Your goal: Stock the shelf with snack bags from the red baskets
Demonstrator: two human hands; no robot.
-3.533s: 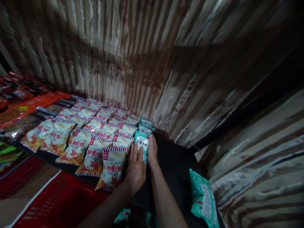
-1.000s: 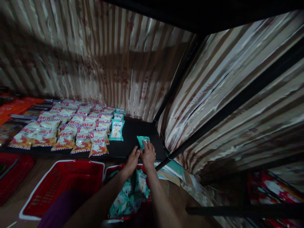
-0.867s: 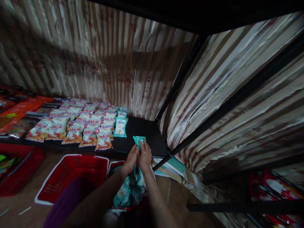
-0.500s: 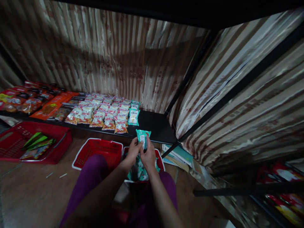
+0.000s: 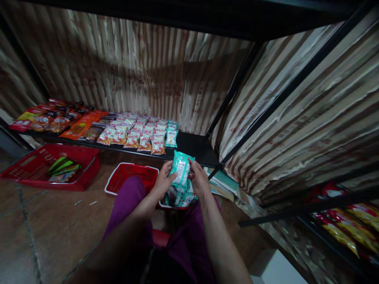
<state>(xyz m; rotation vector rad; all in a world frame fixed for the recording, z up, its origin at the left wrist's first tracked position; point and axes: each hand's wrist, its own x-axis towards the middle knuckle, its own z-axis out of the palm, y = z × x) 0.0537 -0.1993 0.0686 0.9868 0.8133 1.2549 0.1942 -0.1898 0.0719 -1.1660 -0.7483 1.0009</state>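
Teal bag: in the person's hands, tilted above the near basket; the held teal bag (image 5: 181, 169) has a pale label facing up.
Left hand: the left hand (image 5: 164, 179) grips the bag's left side, thumb across the front.
Right hand: the right hand (image 5: 199, 179) has bent fingers at the bag's right edge; whether they pinch it, I cannot tell.
Near basket: the near basket (image 5: 174, 208) (pale-rimmed, partly hidden by hands and bag) contains more teal bags (image 5: 186, 199), heaped.
Middle basket: the middle basket (image 5: 132, 170) is red with a white rim; a purple-clad knee covers part of it.
Left basket: the left basket (image 5: 85, 175), red, holds green packets (image 5: 62, 165) towards its right side.
Shelf: the black shelf (image 5: 195, 145) bears rows of white bags (image 5: 145, 139); orange packs (image 5: 83, 125) lie left of them, upright-facing teal packets (image 5: 171, 138) just right.
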